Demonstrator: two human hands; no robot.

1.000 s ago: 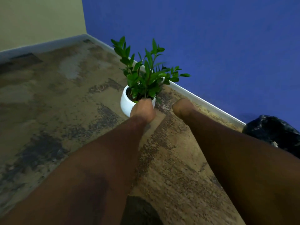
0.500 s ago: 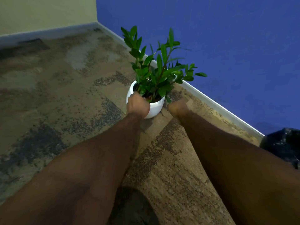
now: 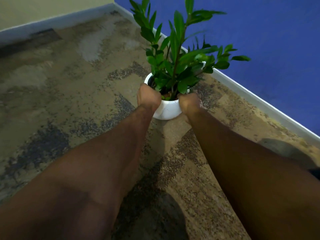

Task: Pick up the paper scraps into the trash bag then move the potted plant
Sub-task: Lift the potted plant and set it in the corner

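The potted plant (image 3: 168, 110), a round white pot with glossy green leaves, sits in the middle of the head view, close to the blue wall's baseboard. My left hand (image 3: 147, 98) grips the pot's left rim and side. My right hand (image 3: 189, 103) is closed on the pot's right rim and side. Both forearms stretch out toward it from below. I cannot tell whether the pot's base touches the carpet. No paper scraps are in view. The trash bag shows only as a dark sliver (image 3: 316, 173) at the right edge.
Mottled brown and grey carpet (image 3: 69, 101) covers the floor. A white baseboard (image 3: 259, 103) runs diagonally under the blue wall on the right. A pale yellow wall meets it at the far corner. A dark shadow lies on the carpet at the bottom centre.
My right hand has closed onto the pot's right side, joining the left hand. The view has moved closer to the plant, and the black bag has slid almost out of frame.
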